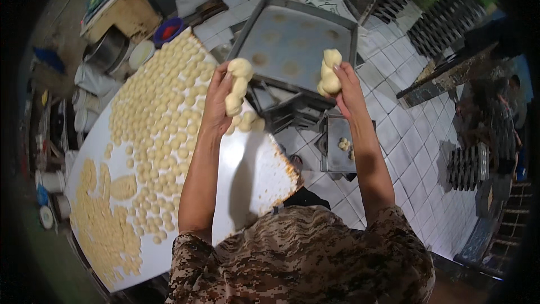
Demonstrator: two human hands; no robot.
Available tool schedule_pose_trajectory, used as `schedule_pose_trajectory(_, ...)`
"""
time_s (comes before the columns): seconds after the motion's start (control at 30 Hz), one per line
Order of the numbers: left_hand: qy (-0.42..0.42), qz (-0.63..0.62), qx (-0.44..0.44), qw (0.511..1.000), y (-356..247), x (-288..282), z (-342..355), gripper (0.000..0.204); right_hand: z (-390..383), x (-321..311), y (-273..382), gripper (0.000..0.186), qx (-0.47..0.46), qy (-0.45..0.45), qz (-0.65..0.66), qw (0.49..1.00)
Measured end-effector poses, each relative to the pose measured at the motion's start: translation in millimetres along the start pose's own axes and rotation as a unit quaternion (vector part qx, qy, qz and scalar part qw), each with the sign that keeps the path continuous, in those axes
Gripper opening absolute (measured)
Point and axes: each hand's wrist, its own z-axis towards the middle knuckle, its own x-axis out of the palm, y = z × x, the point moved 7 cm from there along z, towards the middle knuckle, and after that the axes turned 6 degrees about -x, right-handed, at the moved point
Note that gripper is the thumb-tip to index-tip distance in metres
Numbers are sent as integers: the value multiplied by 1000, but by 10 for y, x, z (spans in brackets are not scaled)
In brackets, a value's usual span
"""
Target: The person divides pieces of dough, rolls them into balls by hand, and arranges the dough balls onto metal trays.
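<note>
My left hand is closed around a few pale dough balls pressed together in a row, held above the table's right edge. In my right hand is a similar cluster of dough balls, gripped from its right side. Between and beyond both hands lies a large grey baking tray, with round darker marks on its bottom and no dough on it. Many loose dough balls cover the white table on the left, several of them just under my left hand.
Flattened dough pieces spread over the table's near left. A smaller tray with dough clusters stands low, beside my right forearm. Stacked dark trays rise at the far right above white floor tiles. Pots and a purple basin line the left.
</note>
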Motion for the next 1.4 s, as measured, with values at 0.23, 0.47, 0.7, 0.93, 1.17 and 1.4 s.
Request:
schedule_pose_trajectory(0.23,-21,399,119,909,617,966,2202,50,1803,-786,-428,79,129,-8,-71,989)
schedule_pose_trajectory(0.47,26,791,-1,612,1300,748,2523,80,1323,-1655,-330,73,-24,-127,-363,923)
schedule_pose_trajectory(0.7,-43,634,214,742,1168,998,818,52,502,-1549,-1249,65,163,-172,-368,899)
schedule_pose_trajectory(0.93,80,570,137,806,2245,722,-837,44,-357,-1973,-1712,27,162,-269,-105,944)
schedule_pose_trajectory(1.17,46,647,106,754,2859,208,-1553,54,-3543,-2893,-1574,25,213,-298,-325,872)
schedule_pose_trajectory(1.4,-33,733,90,673,3010,444,-1379,59,-5232,-3699,-1632,28,279,-478,-81,829)
